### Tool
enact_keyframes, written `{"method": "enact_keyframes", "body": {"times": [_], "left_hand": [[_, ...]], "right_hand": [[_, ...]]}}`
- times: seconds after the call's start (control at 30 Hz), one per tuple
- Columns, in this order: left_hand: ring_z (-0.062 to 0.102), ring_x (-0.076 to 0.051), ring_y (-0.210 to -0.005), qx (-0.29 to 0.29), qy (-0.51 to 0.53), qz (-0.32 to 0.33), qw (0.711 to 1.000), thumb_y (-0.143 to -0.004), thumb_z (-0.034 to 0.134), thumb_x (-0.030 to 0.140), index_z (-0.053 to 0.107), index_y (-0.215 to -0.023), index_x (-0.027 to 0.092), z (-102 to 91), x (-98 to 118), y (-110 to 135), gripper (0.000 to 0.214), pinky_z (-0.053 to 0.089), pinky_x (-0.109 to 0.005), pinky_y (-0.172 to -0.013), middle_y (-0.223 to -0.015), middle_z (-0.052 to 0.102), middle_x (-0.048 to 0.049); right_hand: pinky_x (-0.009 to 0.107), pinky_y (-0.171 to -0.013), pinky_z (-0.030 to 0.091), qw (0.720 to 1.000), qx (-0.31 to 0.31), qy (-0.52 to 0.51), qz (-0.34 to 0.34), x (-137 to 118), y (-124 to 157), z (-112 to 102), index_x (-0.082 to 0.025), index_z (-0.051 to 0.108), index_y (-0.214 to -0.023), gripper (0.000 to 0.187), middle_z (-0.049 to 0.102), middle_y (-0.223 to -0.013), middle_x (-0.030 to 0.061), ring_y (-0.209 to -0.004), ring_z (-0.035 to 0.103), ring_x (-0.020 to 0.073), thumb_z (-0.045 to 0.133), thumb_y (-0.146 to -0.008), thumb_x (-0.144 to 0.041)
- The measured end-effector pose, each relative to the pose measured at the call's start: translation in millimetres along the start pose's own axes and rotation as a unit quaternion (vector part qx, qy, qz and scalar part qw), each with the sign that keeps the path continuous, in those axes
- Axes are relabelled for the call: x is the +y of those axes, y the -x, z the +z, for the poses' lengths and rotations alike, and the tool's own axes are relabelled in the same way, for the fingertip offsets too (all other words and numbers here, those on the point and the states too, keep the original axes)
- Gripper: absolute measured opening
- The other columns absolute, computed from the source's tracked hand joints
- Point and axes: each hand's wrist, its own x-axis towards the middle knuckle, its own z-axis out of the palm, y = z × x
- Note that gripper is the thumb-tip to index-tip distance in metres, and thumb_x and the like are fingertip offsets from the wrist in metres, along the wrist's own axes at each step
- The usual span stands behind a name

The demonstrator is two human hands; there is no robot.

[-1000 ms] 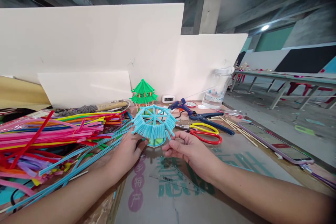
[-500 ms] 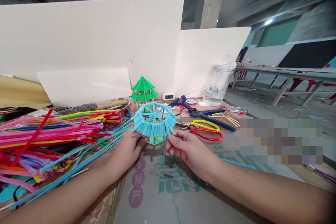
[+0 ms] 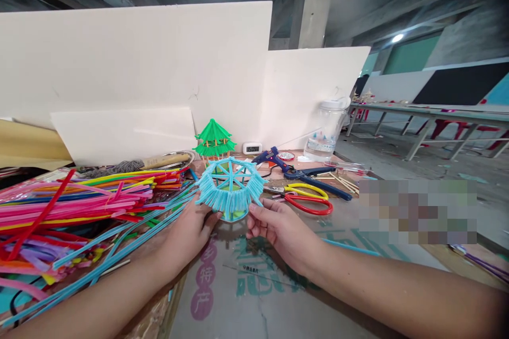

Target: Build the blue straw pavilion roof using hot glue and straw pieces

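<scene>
A light-blue pipe-cleaner roof model (image 3: 230, 186) with spokes and a fringed rim stands on the table in front of me. My left hand (image 3: 190, 232) holds its lower left side, fingers curled under the fringe. On the lower right side my right hand (image 3: 278, 230) grips it with thumb and fingers closed on the fringe. Behind it stands a small green pagoda model (image 3: 214, 141).
A big heap of coloured pipe cleaners (image 3: 79, 206) fills the left. A blue glue gun (image 3: 274, 157), blue pliers (image 3: 314, 180), yellow and red scissors (image 3: 308, 198), thin sticks, a plastic jar (image 3: 328, 130) and a small clock (image 3: 252, 148) lie behind. White boards (image 3: 159, 69) back the table.
Both hands stay on the blue model; my right hand has slid in closer under its right rim. The view has shifted slightly.
</scene>
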Motion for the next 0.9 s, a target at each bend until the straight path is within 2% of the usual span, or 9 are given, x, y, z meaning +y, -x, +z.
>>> {"method": "enact_keyframes", "body": {"times": [0.23,0.33,0.4,0.47,0.5,0.6,0.67,0.73,0.9], "left_hand": [[0.065,-0.025,-0.102,0.009,0.014,0.005,1.0,-0.092,0.049,0.023,0.065,-0.114,0.019,0.5,0,-1,0.027,0.044,-0.043,-0.1,-0.109,0.071,-0.0087],[0.065,-0.024,-0.103,0.004,0.022,0.004,1.0,-0.092,0.048,0.024,0.065,-0.113,0.02,0.0,0,-2,0.027,0.047,-0.04,-0.096,-0.112,0.071,-0.0083],[0.065,-0.024,-0.102,0.003,0.02,0.007,1.0,-0.093,0.048,0.025,0.066,-0.113,0.021,0.1,-1,-2,0.027,0.048,-0.04,-0.094,-0.113,0.071,-0.0076],[0.065,-0.024,-0.102,0.006,0.014,0.011,1.0,-0.093,0.048,0.027,0.066,-0.114,0.022,0.7,-3,-1,0.027,0.049,-0.04,-0.093,-0.112,0.071,-0.0075],[0.065,-0.024,-0.103,0.008,0.011,0.014,1.0,-0.094,0.048,0.027,0.065,-0.115,0.022,1.2,-4,-1,0.028,0.048,-0.04,-0.094,-0.112,0.071,-0.0075],[0.063,-0.024,-0.107,0.014,0.001,0.021,1.0,-0.094,0.047,0.027,0.064,-0.118,0.023,2.5,-7,0,0.03,0.046,-0.042,-0.099,-0.113,0.07,-0.0073],[0.063,-0.025,-0.107,0.015,-0.008,0.02,1.0,-0.094,0.047,0.028,0.064,-0.119,0.023,3.1,-8,0,0.03,0.045,-0.043,-0.101,-0.112,0.07,-0.0072],[0.063,-0.025,-0.107,0.017,-0.017,0.02,1.0,-0.094,0.047,0.029,0.064,-0.12,0.023,3.6,-9,0,0.031,0.044,-0.045,-0.102,-0.11,0.071,-0.0075],[0.059,-0.027,-0.115,0.036,-0.025,0.027,0.999,-0.092,0.05,0.028,0.063,-0.12,0.023,6.1,-12,1,0.031,0.041,-0.048,-0.106,-0.117,0.067,-0.0091]], "right_hand": [[0.024,-0.061,0.047,0.999,-0.019,0.038,0.015,-3,1,-2,-0.015,0.059,-0.086,0.04,0.063,-0.066,-0.0007,-0.057,0.058,0.0097,0.078,-0.071,-0.047],[0.023,-0.053,0.043,0.988,-0.035,0.148,0.038,-7,3,-10,-0.017,0.054,-0.082,0.043,0.062,-0.061,-0.0016,-0.051,0.057,0.0101,0.072,-0.075,-0.055],[0.022,-0.047,0.037,0.961,-0.039,0.273,0.009,-13,7,-15,-0.018,0.049,-0.072,0.044,0.057,-0.053,-0.0036,-0.045,0.051,0.0092,0.064,-0.08,-0.059],[0.022,-0.046,0.034,0.907,-0.02,0.412,-0.087,-22,10,-19,-0.019,0.048,-0.067,0.043,0.052,-0.052,-0.0044,-0.046,0.046,0.009,0.06,-0.085,-0.056],[0.022,-0.048,0.035,0.865,-0.01,0.477,-0.153,-28,11,-21,-0.019,0.05,-0.068,0.04,0.053,-0.055,-0.0039,-0.049,0.047,0.0098,0.06,-0.086,-0.052],[0.029,-0.068,0.047,0.694,-0.013,0.619,-0.368,-45,11,-23,-0.018,0.062,-0.09,0.024,0.065,-0.081,0.0032,-0.076,0.06,0.0167,0.063,-0.089,-0.042],[0.038,-0.088,0.048,0.595,-0.032,0.664,-0.452,-52,8,-24,-0.017,0.06,-0.111,0.031,0.065,-0.106,0.0102,-0.102,0.059,0.0227,0.063,-0.089,-0.038],[0.045,-0.101,0.043,0.545,-0.039,0.69,-0.474,-53,5,-26,-0.016,0.055,-0.122,0.041,0.06,-0.123,0.0142,-0.118,0.053,0.0262,0.064,-0.089,-0.039],[0.055,-0.114,0.029,0.49,-0.028,0.731,-0.473,-46,2,-27,-0.016,0.053,-0.124,0.044,0.056,-0.128,0.0144,-0.125,0.049,0.0281,0.063,-0.089,-0.04]]}}
